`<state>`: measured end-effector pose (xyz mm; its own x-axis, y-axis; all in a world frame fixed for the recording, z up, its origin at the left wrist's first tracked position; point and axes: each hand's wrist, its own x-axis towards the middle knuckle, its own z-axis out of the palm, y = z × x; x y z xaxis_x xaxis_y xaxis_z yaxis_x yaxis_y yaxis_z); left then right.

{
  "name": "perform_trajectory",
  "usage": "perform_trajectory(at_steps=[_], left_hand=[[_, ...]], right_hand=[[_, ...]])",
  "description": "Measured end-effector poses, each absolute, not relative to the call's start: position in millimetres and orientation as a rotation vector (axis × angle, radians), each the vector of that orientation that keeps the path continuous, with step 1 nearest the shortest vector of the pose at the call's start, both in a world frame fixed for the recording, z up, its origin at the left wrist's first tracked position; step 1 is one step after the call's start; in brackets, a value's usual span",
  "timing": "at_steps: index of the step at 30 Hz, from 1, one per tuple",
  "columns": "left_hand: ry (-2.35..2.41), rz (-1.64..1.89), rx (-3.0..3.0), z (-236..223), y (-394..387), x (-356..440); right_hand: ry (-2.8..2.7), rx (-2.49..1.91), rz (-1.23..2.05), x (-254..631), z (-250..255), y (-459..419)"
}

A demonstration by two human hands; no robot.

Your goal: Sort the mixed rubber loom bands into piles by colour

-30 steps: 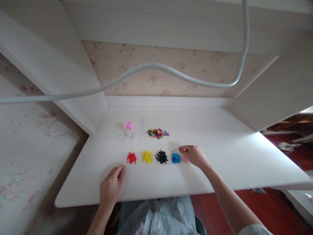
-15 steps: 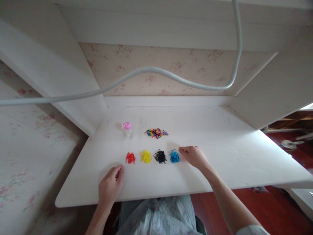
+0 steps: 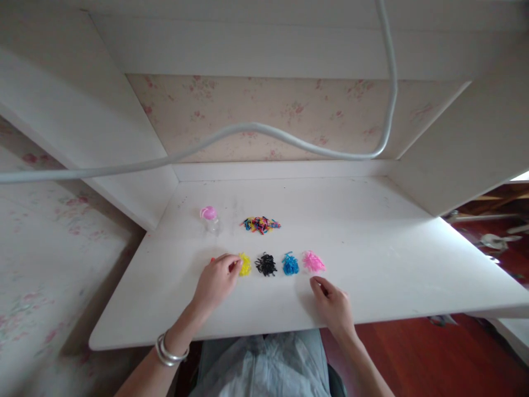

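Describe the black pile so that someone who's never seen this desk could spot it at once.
On the white desk, find the mixed-colour pile. Closer to the viewer, the black pile lies between the yellow pile and the blue pile. Unlike those bright neighbours, it looks black all over.

Pink pile [image 3: 314,261], black pile [image 3: 266,264], floral wallpaper [image 3: 289,113]

On one wrist, the left, sit silvery bangles [image 3: 167,350], rounded and smooth, at least two of them close together. The right wrist is bare. Over the lap lies pale grey-green clothing [image 3: 264,364], creased and loosely folded, with what looks like a seam running down the middle.
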<state>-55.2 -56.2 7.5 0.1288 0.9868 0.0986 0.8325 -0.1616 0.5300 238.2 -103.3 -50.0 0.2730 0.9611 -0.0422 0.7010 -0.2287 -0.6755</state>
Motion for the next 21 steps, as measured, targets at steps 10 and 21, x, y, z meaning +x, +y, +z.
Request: perform_trajectory(at_steps=[10, 21], left_hand=[[1.786, 0.271, 2.228, 2.5, 21.4, 20.4], [1.882, 0.203, 2.301, -15.7, 41.9, 26.2]], right_hand=[[-1.591, -2.039, 0.482, 229.5, -50.1, -107.5], [-1.647, -2.033, 0.470, 229.6, -49.1, -108.0]])
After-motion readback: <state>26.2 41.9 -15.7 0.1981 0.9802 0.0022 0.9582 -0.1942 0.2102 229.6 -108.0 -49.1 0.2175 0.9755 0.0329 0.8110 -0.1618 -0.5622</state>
